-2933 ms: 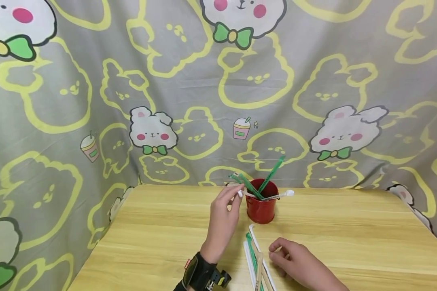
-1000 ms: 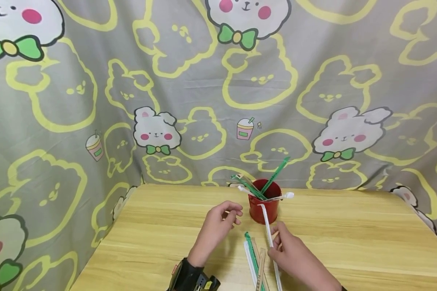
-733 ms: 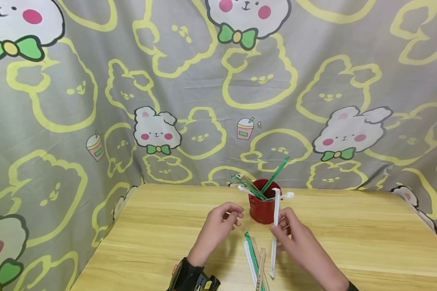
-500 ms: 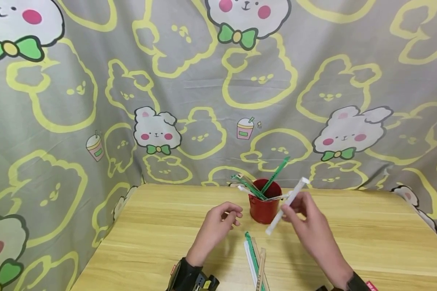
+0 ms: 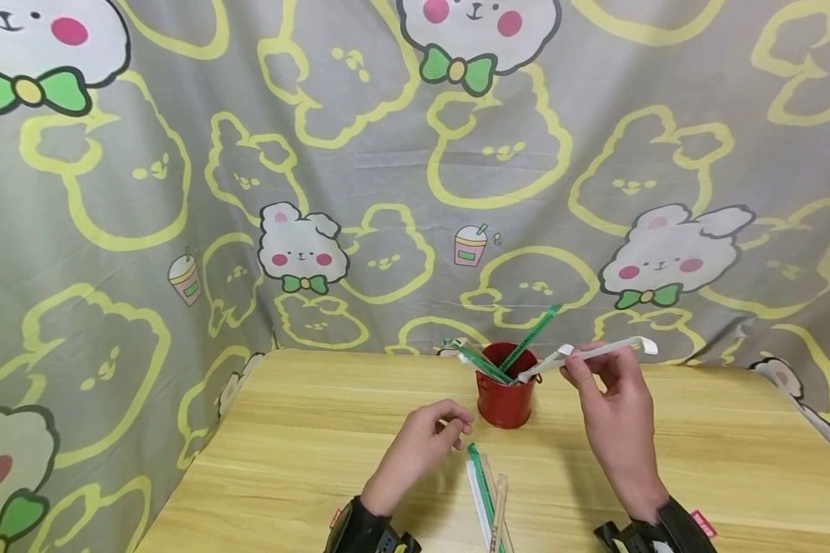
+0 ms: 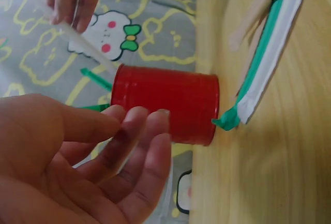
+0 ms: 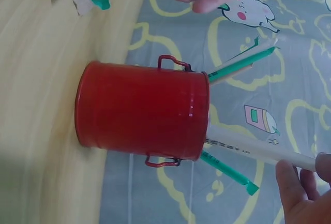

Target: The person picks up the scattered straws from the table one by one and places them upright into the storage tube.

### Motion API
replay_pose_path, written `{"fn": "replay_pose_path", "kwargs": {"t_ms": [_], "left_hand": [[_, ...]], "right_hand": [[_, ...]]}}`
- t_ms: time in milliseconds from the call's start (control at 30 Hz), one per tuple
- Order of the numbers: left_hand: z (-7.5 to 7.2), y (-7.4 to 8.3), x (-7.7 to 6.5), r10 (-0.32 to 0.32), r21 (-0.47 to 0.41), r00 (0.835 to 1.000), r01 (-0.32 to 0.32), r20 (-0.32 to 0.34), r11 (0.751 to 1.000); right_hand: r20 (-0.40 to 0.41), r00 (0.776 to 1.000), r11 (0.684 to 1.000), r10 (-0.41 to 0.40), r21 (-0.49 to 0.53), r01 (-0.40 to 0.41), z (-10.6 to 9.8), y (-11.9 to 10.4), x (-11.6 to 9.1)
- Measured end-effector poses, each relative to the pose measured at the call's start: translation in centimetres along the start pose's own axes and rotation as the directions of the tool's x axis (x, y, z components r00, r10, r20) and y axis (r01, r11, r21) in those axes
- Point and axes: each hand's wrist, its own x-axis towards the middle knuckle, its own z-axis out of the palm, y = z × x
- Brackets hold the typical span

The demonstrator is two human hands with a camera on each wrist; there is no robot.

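A grey rabbit-print curtain (image 5: 360, 173) hangs behind the wood-grain bench (image 5: 304, 430). The left hand (image 5: 430, 434) hovers above the bench, its grip narrow and fingers loosely bent; the right hand (image 5: 617, 403)'s grip pinches a white paper-wrapped straw (image 5: 619, 348). Between and beyond them stands a red metal bucket (image 5: 505, 405). The pinched straw points toward its mouth; whether the lower end is inside cannot be told. Green-wrapped straws (image 5: 529, 338) lean within; a loose bunch of straws (image 5: 499, 503) lies on the bench.
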Motion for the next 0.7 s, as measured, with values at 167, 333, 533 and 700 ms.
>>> {"fn": "replay_pose_path", "kwargs": {"t_ms": [167,333,533,700], "left_hand": [[0.6,-0.4,-0.4,-0.043,0.037,0.998,0.041,0.055,0.998],[1.1,-0.5,-0.9,-0.057,0.034,0.994,0.054,0.095,0.998],[1.5,0.1,-1.2,-0.096,0.046,0.985,0.090,0.144,0.995],[2.0,0.1,-1.6,-0.135,0.144,0.977,0.112,0.163,0.983]], "right_hand": [[0.015,0.999,0.996,0.038,-0.078,-0.037,0.3,0.9,0.1],[0.068,0.994,0.978,0.086,-0.195,-0.071,0.5,2.2,-0.1],[0.157,0.973,0.939,0.170,-0.324,-0.112,0.7,3.6,-0.1],[0.249,0.938,0.936,0.241,-0.315,-0.157,0.9,4.4,0.1]]}}
